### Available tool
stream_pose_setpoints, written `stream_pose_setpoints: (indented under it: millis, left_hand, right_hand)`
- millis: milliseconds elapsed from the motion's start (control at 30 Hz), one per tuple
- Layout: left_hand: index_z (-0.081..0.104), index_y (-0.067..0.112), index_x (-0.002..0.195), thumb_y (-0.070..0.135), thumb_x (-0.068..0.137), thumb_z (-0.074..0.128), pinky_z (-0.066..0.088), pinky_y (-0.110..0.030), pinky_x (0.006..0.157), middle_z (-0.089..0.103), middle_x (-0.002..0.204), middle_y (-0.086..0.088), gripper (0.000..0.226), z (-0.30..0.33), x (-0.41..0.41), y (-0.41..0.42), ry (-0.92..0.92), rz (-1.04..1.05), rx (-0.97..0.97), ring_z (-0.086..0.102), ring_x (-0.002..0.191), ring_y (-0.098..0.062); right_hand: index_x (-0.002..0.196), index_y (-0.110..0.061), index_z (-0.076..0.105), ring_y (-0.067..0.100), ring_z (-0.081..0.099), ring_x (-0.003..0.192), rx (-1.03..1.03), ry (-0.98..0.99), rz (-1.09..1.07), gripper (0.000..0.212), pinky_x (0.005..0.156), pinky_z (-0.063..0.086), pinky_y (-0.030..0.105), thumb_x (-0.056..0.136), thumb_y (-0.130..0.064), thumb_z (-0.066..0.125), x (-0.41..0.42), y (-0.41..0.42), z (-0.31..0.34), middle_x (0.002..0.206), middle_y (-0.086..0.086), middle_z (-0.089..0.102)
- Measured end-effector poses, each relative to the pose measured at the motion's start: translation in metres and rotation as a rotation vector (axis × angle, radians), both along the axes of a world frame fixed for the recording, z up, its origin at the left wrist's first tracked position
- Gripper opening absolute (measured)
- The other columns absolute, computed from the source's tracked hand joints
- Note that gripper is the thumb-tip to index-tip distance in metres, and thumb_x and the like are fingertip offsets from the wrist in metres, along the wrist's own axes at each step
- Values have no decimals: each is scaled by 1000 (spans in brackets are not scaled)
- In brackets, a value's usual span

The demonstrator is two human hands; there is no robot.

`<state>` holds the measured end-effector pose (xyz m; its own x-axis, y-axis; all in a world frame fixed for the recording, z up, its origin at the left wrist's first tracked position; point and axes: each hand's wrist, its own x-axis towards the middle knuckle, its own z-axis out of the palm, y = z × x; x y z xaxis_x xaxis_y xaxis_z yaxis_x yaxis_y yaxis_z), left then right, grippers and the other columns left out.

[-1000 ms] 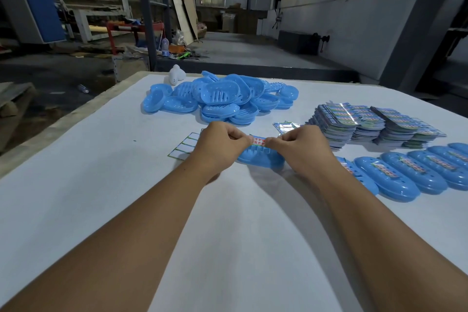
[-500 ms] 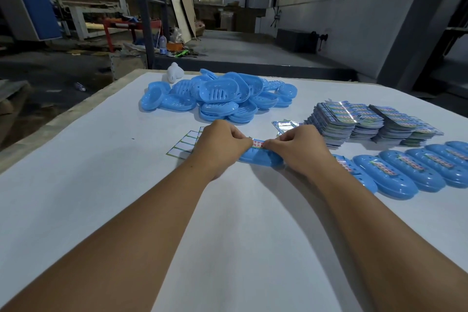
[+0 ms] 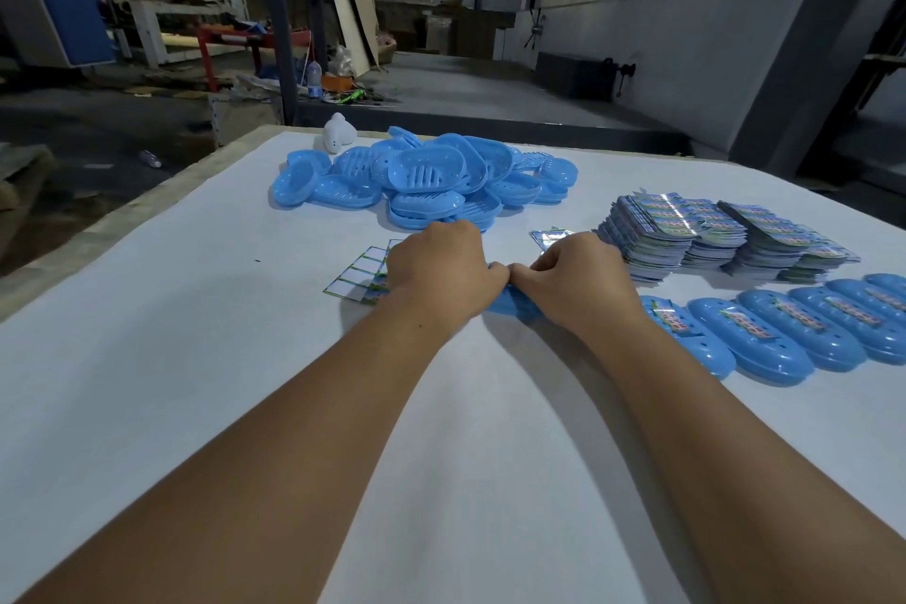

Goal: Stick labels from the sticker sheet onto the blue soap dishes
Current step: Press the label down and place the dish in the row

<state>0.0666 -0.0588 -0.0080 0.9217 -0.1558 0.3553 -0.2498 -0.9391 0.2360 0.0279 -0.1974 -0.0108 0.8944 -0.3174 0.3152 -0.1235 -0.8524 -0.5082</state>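
Both hands are down on one blue plastic oval soap dish (image 3: 510, 302) near the middle of the white-covered desk (image 3: 171, 358). The left hand (image 3: 441, 272) and right hand (image 3: 576, 282) have fingers curled over it, knuckles nearly touching, pressing on its top. The hands hide most of the dish, only a sliver of blue shows under them, and I can't see the label itself. Its long axis looks to run left-right across the desk.

Just left of the left hand is the white sticker sheet with green-edged rectangular cells (image 3: 360, 272), partly under the wrist. The cells in view look blank.

On the right there's a row of labelled blue soap dishes (image 3: 784, 334) lying upside down side by side, each with a colourful strip label along its long axis. There's print on them but it's too small to read. Behind that row sit stacks of glossy printed cards (image 3: 711, 235), also unreadable, and a loose shiny card (image 3: 549, 238) just past the right hand.

A heap of unlabelled blue slotted soap dishes (image 3: 426, 184) sits towards the far edge, with a small white plastic object (image 3: 337, 136) right at the far-left corner.

Lots of bare desk on the near side and to the left, between the arms and out to the left edge.
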Motion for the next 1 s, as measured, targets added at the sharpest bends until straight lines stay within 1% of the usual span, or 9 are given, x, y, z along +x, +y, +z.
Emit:
stream_pose_setpoints:
  millis: [133, 233, 300, 367, 467, 533, 667, 767, 1000]
  left_hand:
    - [65, 22, 96, 48, 87, 56, 40, -33, 65, 67, 95, 0, 29, 0, -2, 0, -53, -8, 40, 60, 83, -24]
    - [59, 19, 92, 50, 86, 56, 39, -32, 63, 66, 91, -2, 31, -1, -3, 1, -49, 0, 26, 57, 78, -25]
    - [59, 19, 95, 53, 87, 55, 45, -34, 68, 66, 92, -1, 35, -4, -3, 5, -5, 3, -57, 60, 82, -26]
    - [60, 20, 92, 52, 89, 51, 50, -36, 74, 67, 88, 0, 33, -6, -1, 10, 39, 13, -200, 62, 83, -27]
    - [58, 21, 83, 46, 94, 43, 46, -35, 67, 65, 80, -1, 31, -8, 5, 16, 28, 45, -350, 60, 78, -27]
    - [56, 21, 80, 45, 97, 39, 43, -35, 65, 63, 77, -2, 33, -9, 9, 18, 11, 64, -372, 59, 75, -27]
    - [51, 20, 71, 43, 99, 41, 37, -33, 61, 58, 67, 1, 38, -16, 13, 21, -21, 76, -392, 53, 62, -18]
    - [50, 20, 68, 43, 99, 43, 33, -31, 56, 56, 63, 3, 40, -18, 14, 20, -43, 75, -392, 49, 57, -12]
    - [53, 16, 68, 47, 100, 43, 44, -34, 63, 60, 63, 2, 45, -18, 10, 21, -17, 51, -394, 59, 65, -23]
  right_hand:
    - [62, -6, 71, 24, 65, 63, -60, 11, -12, 43, 56, 49, 31, 80, -45, 69, 2, -1, 1, 52, 6, 65]
    - [92, -12, 64, 24, 62, 84, -47, 15, -50, 45, 69, 50, 36, 77, -54, 71, 3, -3, 0, 87, 1, 67]
    - [106, -24, 57, 21, 60, 93, -41, 17, -42, 45, 74, 48, 36, 78, -57, 70, 2, -4, -1, 97, -5, 61]
    - [116, -28, 59, 17, 60, 98, -17, -43, 53, 40, 77, 44, 32, 85, -51, 68, 1, -4, -3, 100, -9, 61]
    - [131, -28, 60, 10, 57, 107, 8, -55, 266, 46, 86, 39, 25, 88, -44, 68, -3, 1, -4, 117, -10, 61]
    - [136, -31, 57, 12, 56, 114, -37, 1, 362, 53, 91, 42, 27, 86, -42, 69, -6, 6, -2, 126, -9, 61]
    - [138, -42, 52, 22, 55, 117, -181, 84, 326, 56, 99, 46, 39, 84, -52, 64, -13, 6, 2, 127, -3, 58]
    - [128, -43, 59, 22, 57, 112, -239, 203, 249, 49, 92, 49, 37, 83, -61, 59, -21, 0, 9, 124, -1, 56]
    - [101, -21, 72, 25, 62, 93, -334, 399, 122, 48, 81, 55, 36, 75, -60, 65, -40, -21, 28, 105, 2, 66]
